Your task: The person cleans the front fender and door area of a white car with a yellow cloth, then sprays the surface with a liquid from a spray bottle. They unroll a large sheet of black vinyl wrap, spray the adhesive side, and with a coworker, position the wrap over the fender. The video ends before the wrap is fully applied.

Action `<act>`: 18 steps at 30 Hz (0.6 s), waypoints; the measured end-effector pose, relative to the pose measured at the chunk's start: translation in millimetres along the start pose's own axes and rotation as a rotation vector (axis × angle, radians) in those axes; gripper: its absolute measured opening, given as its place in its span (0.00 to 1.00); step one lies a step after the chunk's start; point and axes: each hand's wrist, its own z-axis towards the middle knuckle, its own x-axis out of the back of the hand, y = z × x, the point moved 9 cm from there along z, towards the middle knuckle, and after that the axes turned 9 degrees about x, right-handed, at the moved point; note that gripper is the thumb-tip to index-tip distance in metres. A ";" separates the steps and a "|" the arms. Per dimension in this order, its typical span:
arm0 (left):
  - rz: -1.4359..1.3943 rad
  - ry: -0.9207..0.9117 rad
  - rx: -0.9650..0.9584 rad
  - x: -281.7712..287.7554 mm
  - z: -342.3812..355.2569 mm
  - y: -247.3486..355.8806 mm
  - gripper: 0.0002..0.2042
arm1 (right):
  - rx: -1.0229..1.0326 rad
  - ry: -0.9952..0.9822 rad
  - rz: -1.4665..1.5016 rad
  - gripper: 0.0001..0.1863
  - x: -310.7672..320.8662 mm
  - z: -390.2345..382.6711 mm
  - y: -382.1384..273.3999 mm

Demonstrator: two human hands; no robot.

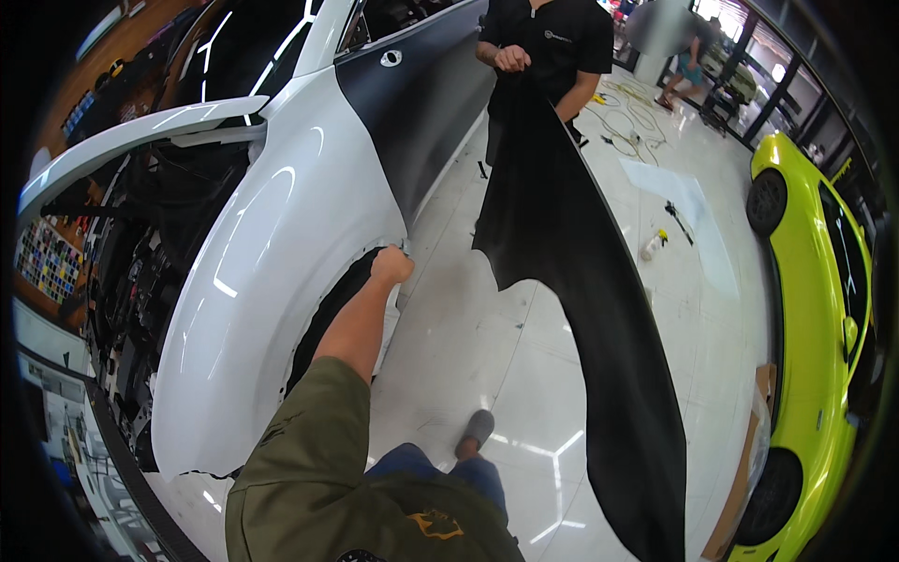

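My left hand [393,266] is closed in a fist at the rear edge of the wheel arch on a white car fender [243,225]. Whatever its fingers hold, if anything, is hidden. My right hand is out of view. Beside my left arm, a large cut sheet of matte black film [581,253] hangs and stretches down to the lower edge of the view. A person [548,56] in a black shirt stands beyond it, one hand raised at its top end. Matte black covers the door [421,103] behind the white fender.
The engine bay [122,253] lies open on the left. A spray bottle [653,245], a black tool [679,223], a translucent sheet [688,211] and yellow cables [632,117] lie or stand on the tiled floor. A lime-green car [815,300] is parked on the right, near flat cardboard [744,478].
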 end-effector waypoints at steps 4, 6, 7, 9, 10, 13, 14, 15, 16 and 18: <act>-0.217 0.300 0.023 82.3 34.8 31.2 0.21 | 0.089 0.182 -0.105 0.14 -79.6 -5.2 68.8; -0.250 0.366 0.062 149.0 36.1 58.7 0.20 | 0.116 0.244 -0.112 0.14 -98.0 10.3 77.8; -0.240 0.380 0.104 188.3 36.9 61.2 0.20 | 0.133 0.214 -0.091 0.13 -99.6 29.9 68.5; -0.330 0.464 0.117 258.8 30.6 65.4 0.20 | 0.165 0.153 -0.064 0.13 -99.6 59.9 51.9; -0.368 0.533 0.074 293.3 20.4 69.1 0.20 | 0.175 0.125 -0.040 0.12 -98.4 73.1 30.4; -0.389 0.558 0.101 344.5 1.3 58.2 0.21 | 0.181 0.133 0.060 0.12 -78.8 98.5 -20.9; -0.382 0.533 0.132 353.2 -2.9 49.4 0.21 | 0.174 0.150 0.098 0.13 -70.5 101.9 -35.8; -0.398 0.530 0.144 360.9 -6.3 35.7 0.21 | 0.173 0.115 0.155 0.13 -66.0 105.0 -52.3; -0.409 0.522 0.155 362.0 -9.9 19.0 0.21 | 0.171 0.074 0.209 0.14 -60.3 104.4 -67.6; -0.415 0.480 0.165 360.0 -25.4 -18.7 0.20 | 0.110 -0.007 0.337 0.15 -29.3 96.5 -114.4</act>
